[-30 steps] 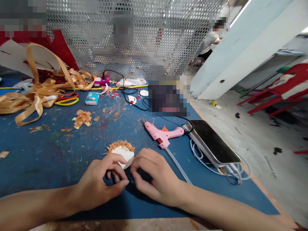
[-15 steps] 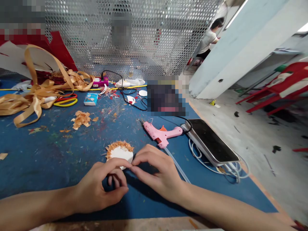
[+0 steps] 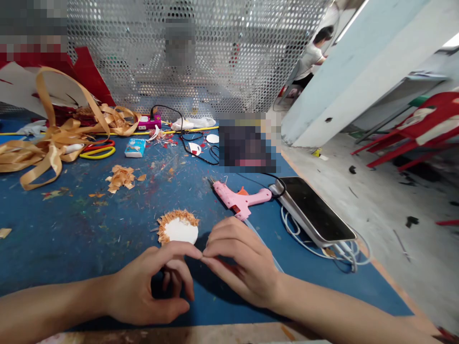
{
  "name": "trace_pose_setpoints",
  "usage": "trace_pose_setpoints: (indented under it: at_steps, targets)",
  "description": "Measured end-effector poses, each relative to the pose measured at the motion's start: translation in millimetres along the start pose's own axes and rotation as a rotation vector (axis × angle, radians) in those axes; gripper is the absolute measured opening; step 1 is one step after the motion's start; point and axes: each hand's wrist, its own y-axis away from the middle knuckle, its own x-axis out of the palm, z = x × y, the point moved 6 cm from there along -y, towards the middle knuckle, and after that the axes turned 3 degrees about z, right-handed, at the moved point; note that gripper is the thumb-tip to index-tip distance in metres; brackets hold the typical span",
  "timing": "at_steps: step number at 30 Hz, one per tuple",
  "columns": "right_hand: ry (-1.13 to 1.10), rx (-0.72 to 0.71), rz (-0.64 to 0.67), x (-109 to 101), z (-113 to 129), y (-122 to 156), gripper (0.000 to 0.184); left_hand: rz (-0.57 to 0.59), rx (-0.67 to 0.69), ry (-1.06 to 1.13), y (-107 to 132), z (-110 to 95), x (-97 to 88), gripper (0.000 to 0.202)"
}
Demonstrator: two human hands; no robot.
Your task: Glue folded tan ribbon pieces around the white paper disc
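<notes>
A white disc [image 3: 182, 231] lies on the blue tabletop, its far and left rim edged with frayed tan ribbon pieces. Its near edge is partly hidden behind my left hand [image 3: 163, 279]. That hand has its index finger stretched out and its thumb well apart, holding nothing that I can see. My right hand [image 3: 238, 260] is closed in a pinch, thumb against index finger, meeting the left index fingertip just right of the disc. Whatever sits in the pinch is too small to make out. Beyond the right hand rests a pink glue gun [image 3: 239, 197] with a clear glue stick [image 3: 263, 243] in its back.
A phone [image 3: 315, 208] with a coiled white cable is at the right. Tan ribbon scraps [image 3: 121, 177] lie left of centre. Farther back are tangled ribbon [image 3: 53, 143], scissors [image 3: 98, 152], a small blue box [image 3: 135, 147] and a purple power socket [image 3: 149, 122]. A perforated metal panel [image 3: 201, 57] stands behind.
Both hands have shifted slightly right and toward me, uncovering more of the disc. The right hand's fingers have drawn closer together. The disc and glue gun stay in place.
</notes>
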Motion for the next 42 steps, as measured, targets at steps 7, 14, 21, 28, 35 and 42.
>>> trace_pose_setpoints:
  at_steps: [7, 14, 21, 28, 35, 42]
  targets:
    - [0.056, -0.059, 0.005, -0.2, 3.8, -1.0, 0.007, 0.025, 0.015, -0.001, 1.1, -2.9, 0.8, 0.067]
    - [0.042, 0.001, 0.006, 2.7, 0.3, -1.3, 0.008, 0.031, 0.025, 0.014, 2.4, -2.9, -0.8, 0.071]
    - [0.076, -0.039, -0.072, -3.3, -0.1, -0.1, 0.017, 0.177, -0.092, 0.425, 4.3, 3.9, 6.4, 0.085]
    - [0.398, -0.323, 0.086, -11.2, 12.5, -3.5, 0.019, 0.301, -0.159, 1.056, -3.3, 2.9, 4.9, 0.078]
    - [0.529, -0.439, 0.022, -3.4, 17.1, 0.3, 0.024, 0.346, -0.217, 1.157, 0.2, 4.0, 5.4, 0.079]
    - [0.762, -0.606, 0.049, -1.0, 26.4, 0.5, 0.022, 0.385, -0.308, 1.202, 3.4, 2.0, 10.4, 0.089]
